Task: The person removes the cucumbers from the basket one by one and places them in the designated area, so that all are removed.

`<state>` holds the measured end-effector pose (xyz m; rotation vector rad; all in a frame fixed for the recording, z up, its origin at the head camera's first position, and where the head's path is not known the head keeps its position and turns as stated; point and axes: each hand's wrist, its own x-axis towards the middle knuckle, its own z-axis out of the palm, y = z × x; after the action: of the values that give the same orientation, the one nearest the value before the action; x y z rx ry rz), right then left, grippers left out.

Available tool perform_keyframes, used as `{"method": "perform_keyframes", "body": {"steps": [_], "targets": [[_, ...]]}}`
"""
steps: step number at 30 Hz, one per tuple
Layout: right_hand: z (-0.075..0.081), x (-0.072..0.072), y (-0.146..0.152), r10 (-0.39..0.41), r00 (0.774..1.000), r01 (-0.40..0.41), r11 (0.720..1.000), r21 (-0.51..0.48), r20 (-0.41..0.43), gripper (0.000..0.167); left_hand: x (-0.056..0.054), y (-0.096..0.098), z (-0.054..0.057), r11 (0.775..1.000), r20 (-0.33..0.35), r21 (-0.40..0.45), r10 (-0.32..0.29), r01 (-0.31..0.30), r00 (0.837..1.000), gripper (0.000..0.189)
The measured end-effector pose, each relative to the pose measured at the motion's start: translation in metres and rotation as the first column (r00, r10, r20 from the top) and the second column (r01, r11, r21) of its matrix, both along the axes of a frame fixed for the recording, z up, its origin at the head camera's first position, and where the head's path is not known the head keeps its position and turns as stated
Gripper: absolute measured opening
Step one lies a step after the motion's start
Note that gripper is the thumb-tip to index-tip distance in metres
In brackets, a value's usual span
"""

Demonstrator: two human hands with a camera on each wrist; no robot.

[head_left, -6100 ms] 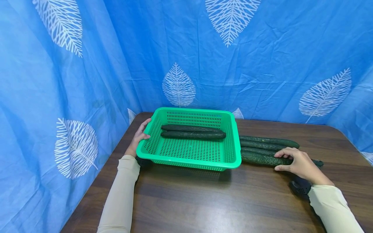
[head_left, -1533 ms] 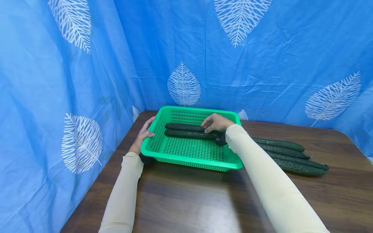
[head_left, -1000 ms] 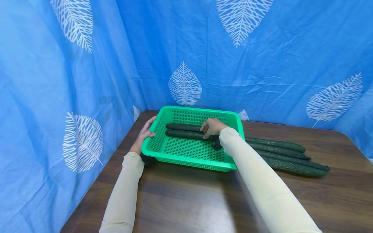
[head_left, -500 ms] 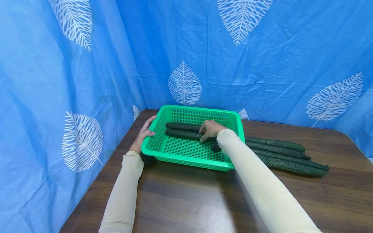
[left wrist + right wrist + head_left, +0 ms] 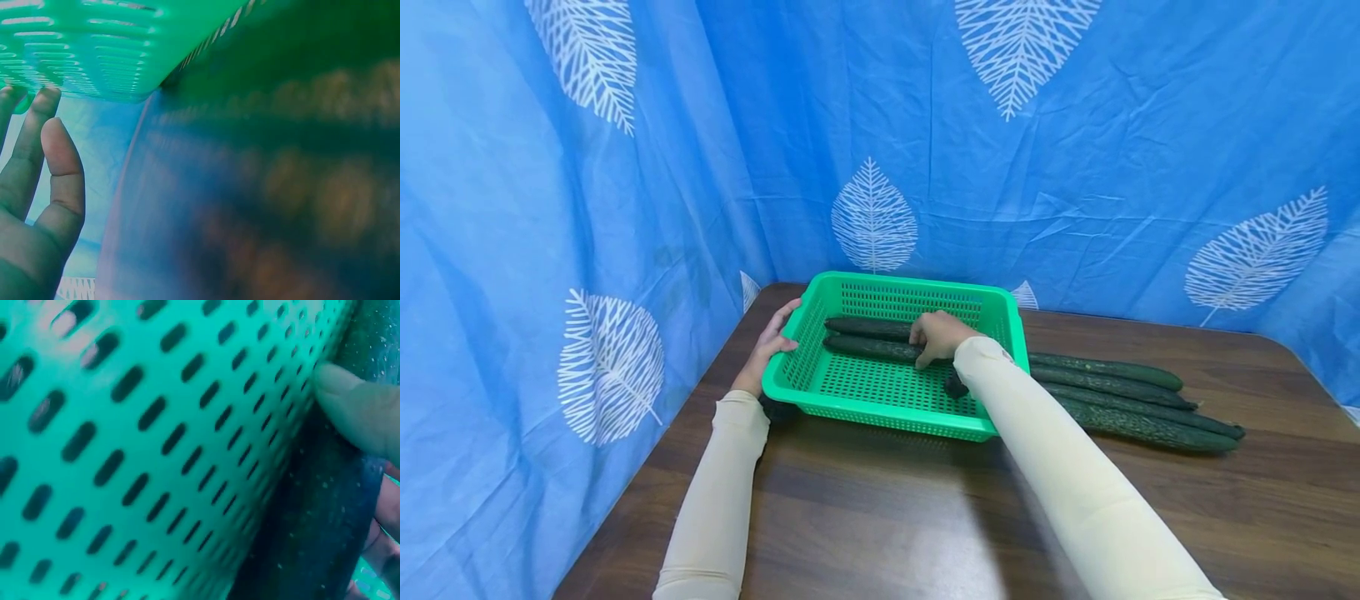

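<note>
Two long dark green cucumbers lie side by side in a green plastic basket [image 5: 880,414], a rear cucumber [image 5: 867,327] and a front cucumber [image 5: 867,347]. My right hand [image 5: 942,335] reaches into the basket and grips the front cucumber. In the right wrist view the thumb [image 5: 359,403] lies along one side of it and fingers show on the other. The cucumbers' right ends are hidden behind this hand. My left hand [image 5: 769,346] rests against the basket's left end. In the left wrist view its extended fingers [image 5: 37,122] touch the basket's slotted wall from outside.
On the brown wooden table [image 5: 880,508], several more cucumbers [image 5: 1138,408] lie in a row to the right of the basket, partly hidden by the right sleeve [image 5: 1075,467]. A blue curtain [image 5: 760,150] with white leaf prints stands behind and at the left.
Since the oldest frame, my right hand has moved left from the table cucumbers into the basket. Over the last second it has come down onto the front cucumber. The left hand stays at the basket.
</note>
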<state>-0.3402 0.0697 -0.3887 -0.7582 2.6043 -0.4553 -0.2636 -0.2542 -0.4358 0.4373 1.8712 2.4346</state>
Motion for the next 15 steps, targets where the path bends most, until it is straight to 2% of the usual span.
{"method": "perform_keyframes", "body": {"steps": [4,8,15], "targets": [[-0.001,-0.004,0.004,-0.012,1.0,0.011,0.996,-0.083,-0.019,0.04,0.001,0.0,0.001,1.0,0.0,-0.001,-0.006,0.006,1.0,0.086],[0.004,-0.004,0.008,-0.041,0.998,0.034,0.985,-0.167,-0.038,0.038,0.001,0.001,0.001,1.0,0.004,-0.022,-0.003,0.003,1.0,0.086],[0.014,-0.003,0.012,-0.093,0.995,0.082,0.954,-0.287,-0.024,0.036,0.001,0.0,0.0,0.999,-0.002,-0.043,0.004,-0.004,1.0,0.086]]}}
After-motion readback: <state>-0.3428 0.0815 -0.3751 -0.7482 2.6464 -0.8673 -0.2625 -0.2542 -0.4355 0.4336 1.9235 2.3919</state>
